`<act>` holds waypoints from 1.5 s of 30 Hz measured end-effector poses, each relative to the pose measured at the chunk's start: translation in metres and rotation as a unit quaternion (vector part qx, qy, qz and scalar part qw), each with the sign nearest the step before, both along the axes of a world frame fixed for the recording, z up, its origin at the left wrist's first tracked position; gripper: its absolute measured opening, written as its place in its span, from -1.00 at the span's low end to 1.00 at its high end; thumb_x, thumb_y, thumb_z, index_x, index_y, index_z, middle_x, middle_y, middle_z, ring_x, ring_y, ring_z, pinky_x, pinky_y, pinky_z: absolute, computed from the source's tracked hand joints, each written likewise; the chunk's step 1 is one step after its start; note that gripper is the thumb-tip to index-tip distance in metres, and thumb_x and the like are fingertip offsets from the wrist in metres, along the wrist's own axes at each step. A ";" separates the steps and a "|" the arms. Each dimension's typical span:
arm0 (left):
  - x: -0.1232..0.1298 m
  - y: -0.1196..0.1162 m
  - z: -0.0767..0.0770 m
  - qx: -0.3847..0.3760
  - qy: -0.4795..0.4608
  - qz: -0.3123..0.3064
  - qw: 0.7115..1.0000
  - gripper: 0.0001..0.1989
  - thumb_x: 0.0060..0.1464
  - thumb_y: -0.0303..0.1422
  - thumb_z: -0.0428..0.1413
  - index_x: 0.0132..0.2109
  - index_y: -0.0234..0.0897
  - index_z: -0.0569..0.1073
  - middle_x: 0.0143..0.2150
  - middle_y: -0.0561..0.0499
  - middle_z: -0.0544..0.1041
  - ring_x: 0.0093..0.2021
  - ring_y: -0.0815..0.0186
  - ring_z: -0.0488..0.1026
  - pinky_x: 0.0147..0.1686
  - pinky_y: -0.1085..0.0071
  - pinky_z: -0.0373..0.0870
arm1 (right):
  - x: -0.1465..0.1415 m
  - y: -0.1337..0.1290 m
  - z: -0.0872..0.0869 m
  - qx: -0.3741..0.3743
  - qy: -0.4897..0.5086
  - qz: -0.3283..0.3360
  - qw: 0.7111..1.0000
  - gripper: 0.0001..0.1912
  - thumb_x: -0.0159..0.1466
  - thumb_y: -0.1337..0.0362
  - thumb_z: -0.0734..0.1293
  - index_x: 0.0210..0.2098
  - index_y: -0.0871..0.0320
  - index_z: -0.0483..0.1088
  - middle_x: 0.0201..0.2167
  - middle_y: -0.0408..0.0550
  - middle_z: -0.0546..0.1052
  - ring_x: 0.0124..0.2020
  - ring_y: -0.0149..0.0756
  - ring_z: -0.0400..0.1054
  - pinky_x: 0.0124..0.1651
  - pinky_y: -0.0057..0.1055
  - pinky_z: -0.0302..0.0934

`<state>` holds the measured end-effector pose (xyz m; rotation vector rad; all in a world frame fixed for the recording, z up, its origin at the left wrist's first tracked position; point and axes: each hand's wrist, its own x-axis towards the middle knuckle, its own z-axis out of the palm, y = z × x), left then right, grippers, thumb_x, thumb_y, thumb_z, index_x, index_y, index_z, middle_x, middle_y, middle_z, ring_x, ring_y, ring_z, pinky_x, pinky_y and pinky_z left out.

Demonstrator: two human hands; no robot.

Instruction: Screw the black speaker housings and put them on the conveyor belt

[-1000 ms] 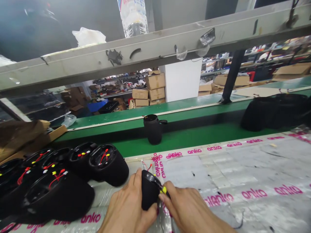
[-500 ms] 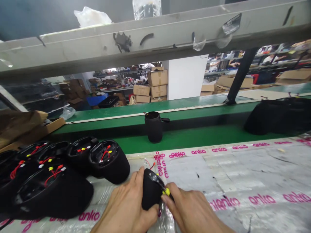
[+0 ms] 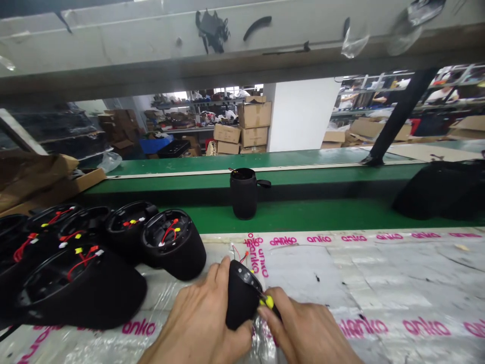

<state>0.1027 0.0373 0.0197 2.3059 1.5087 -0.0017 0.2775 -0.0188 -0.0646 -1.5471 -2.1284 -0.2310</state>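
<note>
A black fabric-covered speaker housing (image 3: 241, 301) tilts over the wrapped table, with red and white wires rising behind its rim. My left hand (image 3: 204, 313) is closed around its left side, thumb across the front. In my right hand (image 3: 299, 323) is a screwdriver (image 3: 269, 302) with a yellow-and-black handle. Its metal shaft reaches the housing's right rim; whether the tip sits in a screw cannot be made out. Left of my hands, a similar open housing (image 3: 176, 247) shows red wires with white, yellow and red plugs inside.
Several more open housings (image 3: 87, 288) crowd the left side. One upright housing with a strap (image 3: 243, 194) stands on the green conveyor (image 3: 318, 215). Dark covered shapes (image 3: 435, 194) lie at right. A grey beam (image 3: 151, 55) crosses overhead, and a black post (image 3: 401, 119) rises behind.
The view has shifted slightly, so the scene sits a little differently in the frame. Both hands keep their hold on the housing and the screwdriver.
</note>
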 end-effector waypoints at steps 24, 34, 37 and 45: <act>0.001 0.002 0.007 0.003 0.016 -0.011 1.000 -0.23 -0.04 -0.25 0.08 0.34 -0.26 0.15 0.26 -0.15 0.39 0.17 -0.02 0.42 0.11 0.13 0.35 | -0.013 -0.004 0.008 -0.008 -0.050 -0.074 0.996 -0.81 0.44 0.26 0.06 -0.31 0.10 0.18 -0.74 -0.21 0.36 -0.78 -0.30 0.28 -0.67 -0.39 -0.19; 0.000 -0.001 -0.001 0.001 0.076 -0.005 0.997 -0.17 -0.06 -0.26 0.06 0.37 -0.32 0.07 0.23 -0.25 0.39 0.11 -0.08 0.46 0.04 0.11 0.39 | -0.006 -0.001 -0.012 -0.036 -0.108 -0.017 0.993 -0.93 0.29 0.35 0.21 -0.31 0.07 0.20 -0.66 -0.21 0.42 -0.76 -0.24 0.31 -0.62 -0.26 -0.28; 0.000 -0.004 0.002 0.014 0.085 0.012 0.996 -0.16 -0.05 -0.26 0.05 0.38 -0.36 0.06 0.23 -0.27 0.38 0.09 -0.11 0.47 0.04 0.06 0.38 | -0.006 -0.001 -0.013 -0.030 -0.099 -0.014 0.995 -0.96 0.34 0.33 0.19 -0.26 0.07 0.20 -0.63 -0.22 0.43 -0.73 -0.24 0.33 -0.59 -0.24 -0.28; -0.012 -0.004 0.008 -0.069 -0.090 -0.009 0.993 -0.24 -0.09 -0.29 0.07 0.31 -0.22 0.18 0.13 -0.10 0.52 0.10 0.07 0.48 0.07 0.24 0.42 | 0.004 -0.012 0.001 0.009 -0.012 0.010 1.000 -0.81 0.49 0.26 0.01 -0.18 0.08 0.19 -0.54 -0.21 0.47 -0.66 -0.22 0.40 -0.58 -0.28 -0.08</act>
